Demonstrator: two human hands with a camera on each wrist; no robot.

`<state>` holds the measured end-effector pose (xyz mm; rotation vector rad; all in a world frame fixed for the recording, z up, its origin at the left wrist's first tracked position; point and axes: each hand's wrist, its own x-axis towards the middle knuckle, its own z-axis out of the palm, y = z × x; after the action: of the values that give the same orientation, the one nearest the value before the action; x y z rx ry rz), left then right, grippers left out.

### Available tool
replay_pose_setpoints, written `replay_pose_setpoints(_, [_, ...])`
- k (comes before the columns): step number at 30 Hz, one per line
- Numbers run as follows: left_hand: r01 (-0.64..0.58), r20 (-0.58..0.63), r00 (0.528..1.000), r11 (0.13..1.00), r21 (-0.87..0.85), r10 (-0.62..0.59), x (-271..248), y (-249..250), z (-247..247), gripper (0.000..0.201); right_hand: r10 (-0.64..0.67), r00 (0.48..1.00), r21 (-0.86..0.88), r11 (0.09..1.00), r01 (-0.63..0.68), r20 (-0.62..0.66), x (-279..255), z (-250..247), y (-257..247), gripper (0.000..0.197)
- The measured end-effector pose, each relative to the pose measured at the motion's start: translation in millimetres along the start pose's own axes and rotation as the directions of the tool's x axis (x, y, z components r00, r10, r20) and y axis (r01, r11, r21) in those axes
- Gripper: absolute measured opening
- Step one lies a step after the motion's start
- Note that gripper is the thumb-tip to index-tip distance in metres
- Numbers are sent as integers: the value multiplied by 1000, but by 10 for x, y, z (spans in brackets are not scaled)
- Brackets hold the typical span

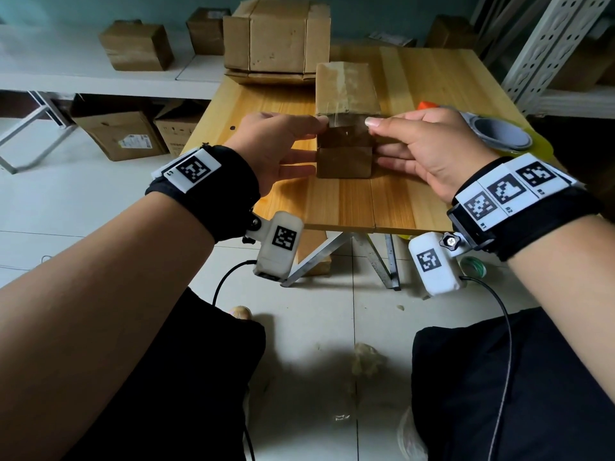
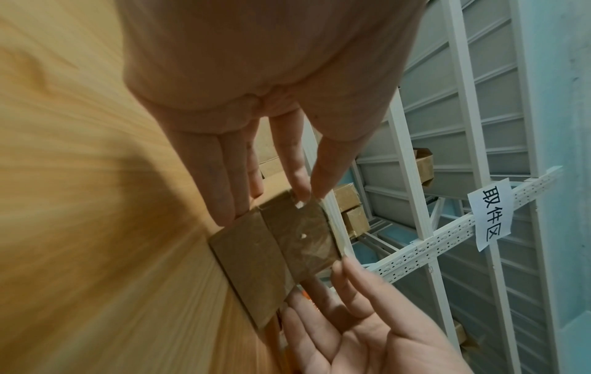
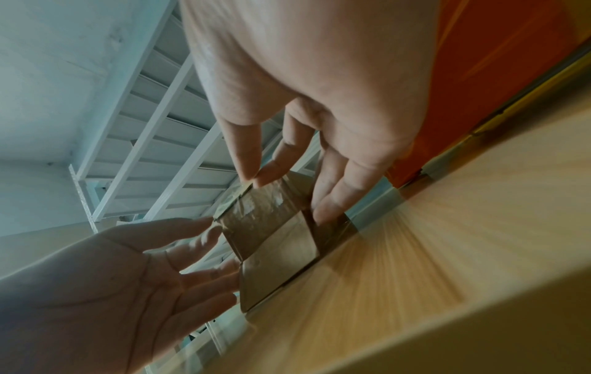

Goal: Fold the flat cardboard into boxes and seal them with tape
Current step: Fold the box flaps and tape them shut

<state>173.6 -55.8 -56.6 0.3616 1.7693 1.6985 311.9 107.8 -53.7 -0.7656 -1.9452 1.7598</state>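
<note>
Head view shows us seated at a small wooden tabletop with one box standing near its front edge, between our two hands. Clear tape runs along the box's top seam and folds down over the near end face.

Our left hand sits against the box's left side. Its thumb tip rests at the top near corner where the tape turns over, and the other fingers lie straight along the side wall, slightly spread, not curled round anything. Our right hand mirrors it on the right: thumb tip on the opposite top corner, fingers nearly straight and apart, touching the right wall. Neither hand grips; both press.

We judge that this is the sealing step, near its close: the flaps are shut and the strip is laid, and we are rubbing its end down. Left wrist view shows a few pale spots under the film on the end face, perhaps air pockets or dust, we cannot tell which.

Next, we would smooth the thumbs down the end face and out to the edges, pressing firmly while the fingers brace the walls so the light box does not slide. A tape dispenser lies just behind the right hand, and a stack of cardboard waits at the far left corner.
</note>
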Motion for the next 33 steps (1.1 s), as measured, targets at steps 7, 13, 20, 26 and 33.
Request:
replay_pose_setpoints(7, [3,3,1000,1000,-2,-3,-12,13,-9,41,17,1000,54,998,-18,23,15,-18,-4,35])
replay_pose_setpoints(13, [-11,-6,1000,1000,10,11,-15,7,-11,48,10,998,63,998,-13,56,34,-59,25,35])
replay_pose_setpoints(20, [-9,-2,1000,999,50,9,-21,17,-19,39,-22,995,45,999,18,101,39,-109,31,20])
replay_pose_setpoints(26, [-29,14,1000,994,108,27,-24,12,-21,20,-52,994,27,998,50,96,53,-157,23,17])
replay_pose_setpoints(33, [-131,-60,988,973,190,144,-4,-14,-19,30,-94,992,-42,994,98,88,91,-179,60,16])
